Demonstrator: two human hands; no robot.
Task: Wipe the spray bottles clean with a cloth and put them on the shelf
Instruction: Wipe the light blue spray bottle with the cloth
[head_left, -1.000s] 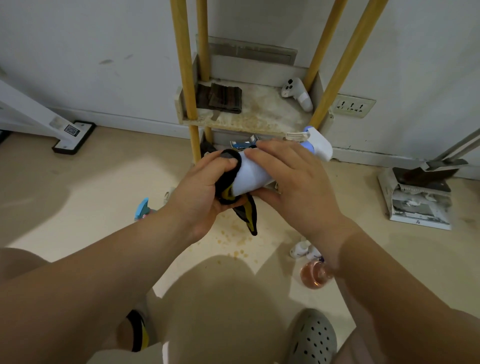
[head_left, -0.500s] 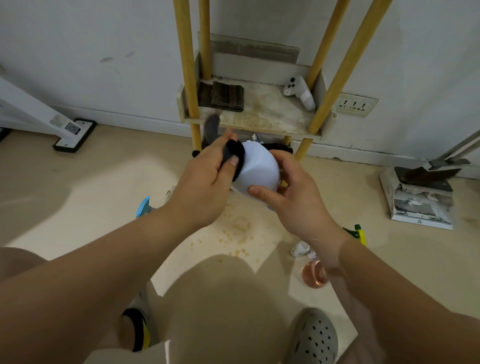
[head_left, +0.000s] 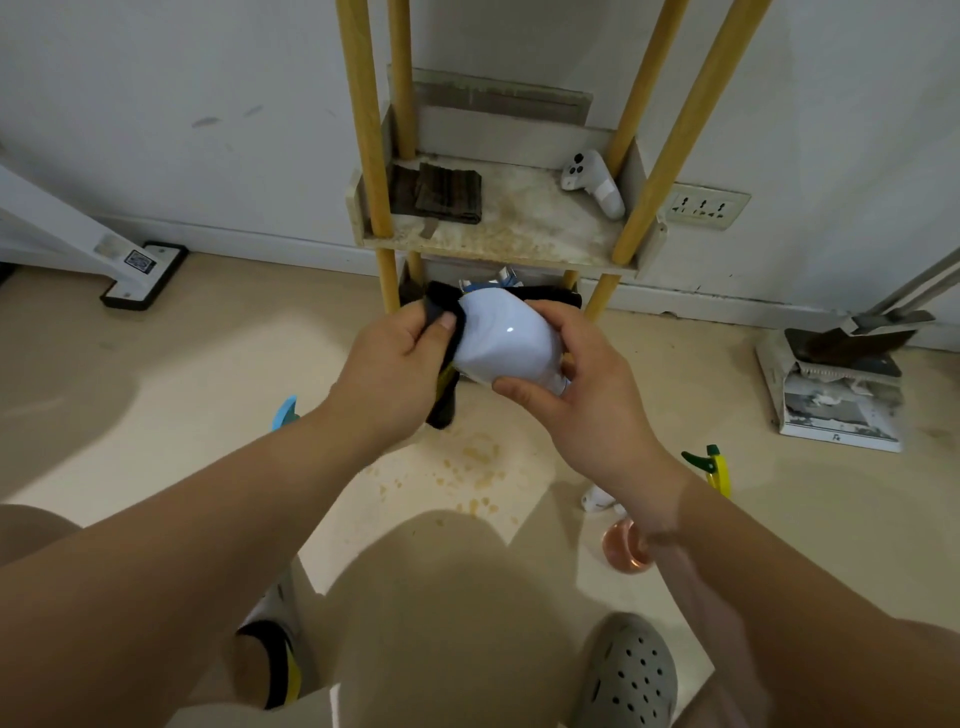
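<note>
My right hand grips a white spray bottle held in front of me, its base turned toward the camera and its nozzle hidden. My left hand pinches a black and yellow cloth against the bottle's left side; the cloth hangs down below my fingers. Behind stands the shelf with yellow poles, its stained board holding a folded dark cloth and a white controller. On the floor lie a blue spray head, a yellow-green sprayer and a pink bottle.
A wall socket sits right of the shelf. A dustpan on a box stands at the right wall. A white stand base lies at left. Orange stains mark the floor under my hands. My feet are at the bottom.
The bottle has turned from lying sideways, nozzle to the right, to base toward me. My left hand has slid the cloth along the bottle's left side.
</note>
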